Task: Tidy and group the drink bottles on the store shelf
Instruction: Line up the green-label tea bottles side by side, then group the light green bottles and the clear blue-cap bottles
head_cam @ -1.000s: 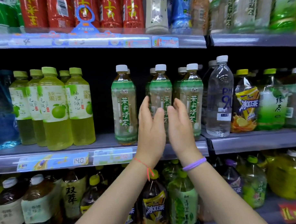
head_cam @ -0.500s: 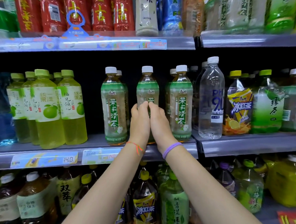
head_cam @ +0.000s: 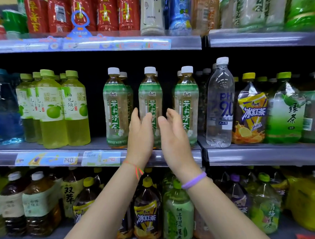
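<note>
Three green-labelled jasmine tea bottles with white caps stand in a row on the middle shelf [head_cam: 172,157]: left one [head_cam: 115,110], middle one [head_cam: 150,94], right one [head_cam: 187,104], each with more behind. My left hand [head_cam: 140,136] and my right hand [head_cam: 173,135] are raised in front of the middle bottle, fingers straight, palms facing each other, a small gap between them. Neither hand holds anything. A clear water bottle [head_cam: 220,102] stands right of the tea row.
Yellow-green pomelo drink bottles [head_cam: 63,112] stand left of the teas, with a gap between. Iced tea [head_cam: 251,110] and green tea [head_cam: 286,111] bottles sit on the right. Red and white bottles fill the top shelf; large bottles fill the bottom shelf.
My hands, pressed together against the middle tea bottle half a second ago, have drawn back and parted slightly. The three tea bottles now stand evenly spaced.
</note>
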A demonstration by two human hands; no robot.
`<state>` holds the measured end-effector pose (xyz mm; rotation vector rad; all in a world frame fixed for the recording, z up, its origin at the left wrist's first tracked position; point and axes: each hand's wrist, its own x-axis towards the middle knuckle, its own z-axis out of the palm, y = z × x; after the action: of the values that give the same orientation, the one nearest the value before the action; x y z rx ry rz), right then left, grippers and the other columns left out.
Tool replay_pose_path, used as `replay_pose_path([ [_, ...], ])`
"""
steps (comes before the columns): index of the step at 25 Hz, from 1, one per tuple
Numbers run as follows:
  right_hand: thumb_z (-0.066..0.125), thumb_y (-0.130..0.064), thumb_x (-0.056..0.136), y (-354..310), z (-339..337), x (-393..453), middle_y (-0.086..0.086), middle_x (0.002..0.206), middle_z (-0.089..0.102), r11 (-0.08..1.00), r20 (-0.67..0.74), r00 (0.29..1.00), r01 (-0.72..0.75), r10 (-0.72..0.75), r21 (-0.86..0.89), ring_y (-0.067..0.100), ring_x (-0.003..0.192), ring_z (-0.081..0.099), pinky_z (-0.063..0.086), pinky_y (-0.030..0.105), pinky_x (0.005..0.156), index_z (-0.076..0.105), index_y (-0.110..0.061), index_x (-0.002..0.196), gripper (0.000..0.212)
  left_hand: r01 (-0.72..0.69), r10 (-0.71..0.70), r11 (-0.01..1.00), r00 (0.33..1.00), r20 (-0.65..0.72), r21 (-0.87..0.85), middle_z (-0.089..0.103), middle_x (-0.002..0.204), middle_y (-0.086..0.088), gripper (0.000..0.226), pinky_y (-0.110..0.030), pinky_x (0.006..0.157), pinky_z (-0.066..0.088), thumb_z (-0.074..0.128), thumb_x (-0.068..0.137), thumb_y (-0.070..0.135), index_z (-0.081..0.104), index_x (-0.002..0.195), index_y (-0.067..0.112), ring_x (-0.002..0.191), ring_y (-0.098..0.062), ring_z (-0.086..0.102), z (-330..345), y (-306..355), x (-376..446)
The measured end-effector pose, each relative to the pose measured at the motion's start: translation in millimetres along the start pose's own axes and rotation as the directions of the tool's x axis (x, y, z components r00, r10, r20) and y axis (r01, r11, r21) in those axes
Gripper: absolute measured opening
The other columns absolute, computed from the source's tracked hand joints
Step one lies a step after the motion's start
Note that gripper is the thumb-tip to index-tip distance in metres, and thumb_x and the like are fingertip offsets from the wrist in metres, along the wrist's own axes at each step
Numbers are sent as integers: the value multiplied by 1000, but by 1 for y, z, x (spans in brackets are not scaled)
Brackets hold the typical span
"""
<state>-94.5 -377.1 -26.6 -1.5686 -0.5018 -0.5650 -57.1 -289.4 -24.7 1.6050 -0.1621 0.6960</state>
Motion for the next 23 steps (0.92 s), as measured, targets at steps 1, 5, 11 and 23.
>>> replay_pose_path([
  [1, 44, -38, 99, 2, -4, -5, -22, 123, 50, 998, -50, 997, 66, -65, 18, -8, 111, 48, 37, 9, 88, 44, -21, 139, 43, -101, 102, 995, 993, -67, 11, 45, 146, 8, 50, -35, 111, 37, 44, 98, 33, 41, 146, 20, 135, -10, 42, -1, 0, -14],
  [5, 45, -17, 95, 7, -2, -9, 4, 76, 63, 979, -90, 984, 163, -152, 119, 18, 69, 61, 48, 32, 58, 62, -18, 89, 18, -465, 488, 872, 849, -201, 151, 68, 90, 2, 23, -45, 76, 55, 45, 96, 15, 68, 98, 14, 86, -18, 65, -25, -4, -38],
  [11, 46, -16, 88, 19, 36, -1, 5, 58, 59, 989, 47, 993, 106, -111, 107, 22, 51, 54, 51, 46, 53, 63, -14, 72, 23, -389, 454, 702, 890, 46, 597, 56, 55, 0, 29, -43, 54, 46, 46, 89, 32, 57, 66, 20, 56, -22, 55, -77, -7, -17],
  [23, 57, -12, 91, 4, 168, 16, -4, 103, 63, 982, 105, 983, 162, -151, -101, 9, 91, 61, 52, 22, 78, 56, -23, 110, 22, -334, 626, 626, 754, -199, 704, 54, 121, -12, 44, -19, 91, 29, 60, 84, 22, 56, 125, 9, 112, -26, 50, -207, -23, 51],
])
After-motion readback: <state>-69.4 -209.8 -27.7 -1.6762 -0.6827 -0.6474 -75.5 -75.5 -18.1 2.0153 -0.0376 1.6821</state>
